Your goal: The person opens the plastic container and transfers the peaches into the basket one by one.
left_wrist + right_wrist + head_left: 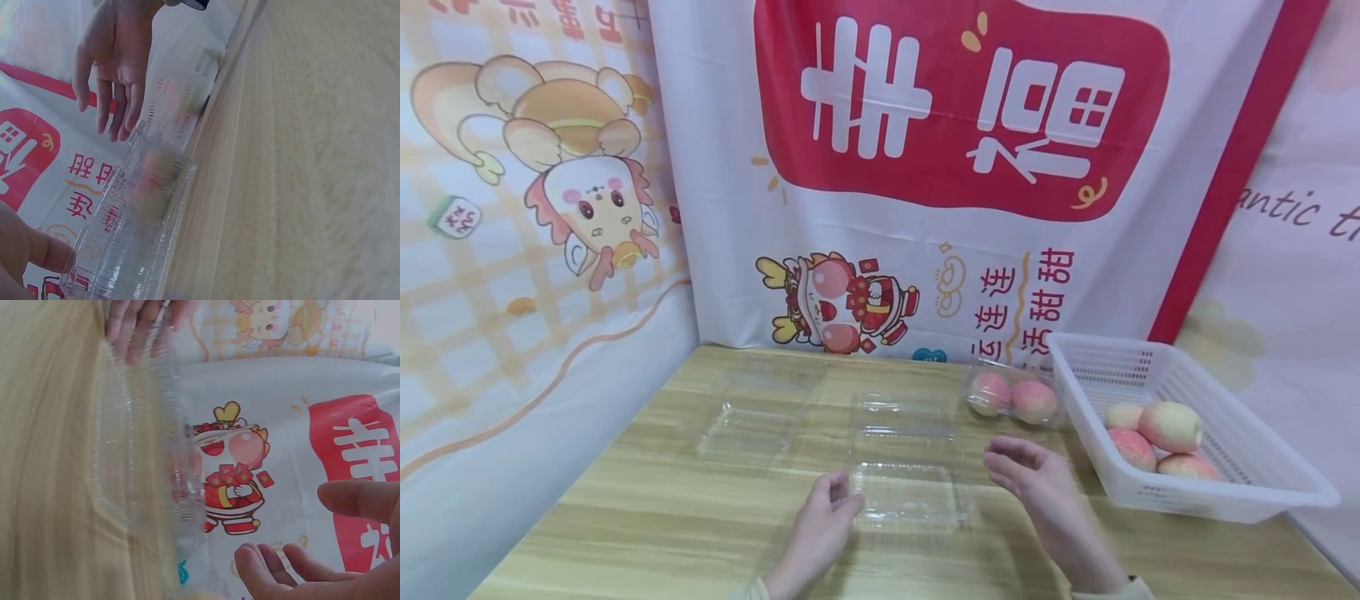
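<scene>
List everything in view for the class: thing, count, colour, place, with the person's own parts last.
Table: one, wood-toned, across the lower view
Middle open container: one, clear, centre of table
Left open container: one, clear, on table's left
Basket: one, white, on table's right
Basket peach-like items: at least four, pink and cream, in basket
Closed container: one, clear, left of basket
Boxed peach-like items: two, pink and cream, in closed container
Banner: one, white and red, behind table
Left wall covering: one, white and orange, left
Right wall covering: one, pale, beyond basket
Sleeves: two, pale, lower edge
Left grip: one, bare, at middle open container's left edge
Right grip: one, bare, right of middle open container
</scene>
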A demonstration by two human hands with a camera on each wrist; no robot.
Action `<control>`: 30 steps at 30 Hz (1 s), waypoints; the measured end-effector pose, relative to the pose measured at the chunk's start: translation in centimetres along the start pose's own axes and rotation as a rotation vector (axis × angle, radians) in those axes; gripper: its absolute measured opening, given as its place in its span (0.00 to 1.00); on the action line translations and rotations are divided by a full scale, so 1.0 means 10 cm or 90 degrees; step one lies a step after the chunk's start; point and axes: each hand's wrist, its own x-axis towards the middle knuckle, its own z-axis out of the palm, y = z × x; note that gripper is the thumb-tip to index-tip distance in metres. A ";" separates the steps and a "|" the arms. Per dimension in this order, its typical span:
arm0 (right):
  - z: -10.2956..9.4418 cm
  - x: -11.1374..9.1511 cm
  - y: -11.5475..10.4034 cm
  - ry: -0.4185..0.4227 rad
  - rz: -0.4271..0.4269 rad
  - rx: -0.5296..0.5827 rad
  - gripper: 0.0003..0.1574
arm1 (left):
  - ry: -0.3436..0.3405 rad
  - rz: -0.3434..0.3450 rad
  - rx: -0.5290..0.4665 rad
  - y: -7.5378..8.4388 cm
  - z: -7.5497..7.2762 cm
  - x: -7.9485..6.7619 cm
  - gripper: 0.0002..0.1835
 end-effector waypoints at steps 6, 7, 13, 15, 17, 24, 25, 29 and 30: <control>0.07 0.01 0.13 0.001 0.007 -0.015 0.27 | -0.004 0.003 0.001 0.01 -0.01 0.01 0.33; 0.07 0.01 0.15 0.001 0.010 -0.019 0.27 | -0.004 0.003 0.002 0.01 -0.01 0.01 0.33; 0.08 0.01 0.23 -0.005 0.031 -0.027 0.27 | -0.005 0.002 0.001 0.00 -0.01 0.00 0.33; 0.09 0.02 0.25 -0.007 0.035 -0.021 0.28 | -0.008 0.002 0.000 0.00 -0.02 0.00 0.33; 0.09 0.02 0.26 -0.007 0.037 -0.015 0.28 | -0.009 0.000 -0.001 0.00 -0.01 0.00 0.33; 0.11 0.03 0.30 -0.020 0.035 0.022 0.28 | 0.000 0.001 0.003 0.00 0.00 0.00 0.32; 0.11 0.03 0.31 -0.023 0.034 0.024 0.28 | 0.000 0.001 0.003 0.00 0.00 0.00 0.32; 0.10 0.04 0.34 -0.041 0.039 0.032 0.29 | -0.005 0.001 -0.002 0.01 0.00 0.00 0.33; 0.09 0.04 0.34 -0.049 0.044 0.035 0.29 | -0.006 0.001 -0.003 0.01 0.00 0.00 0.33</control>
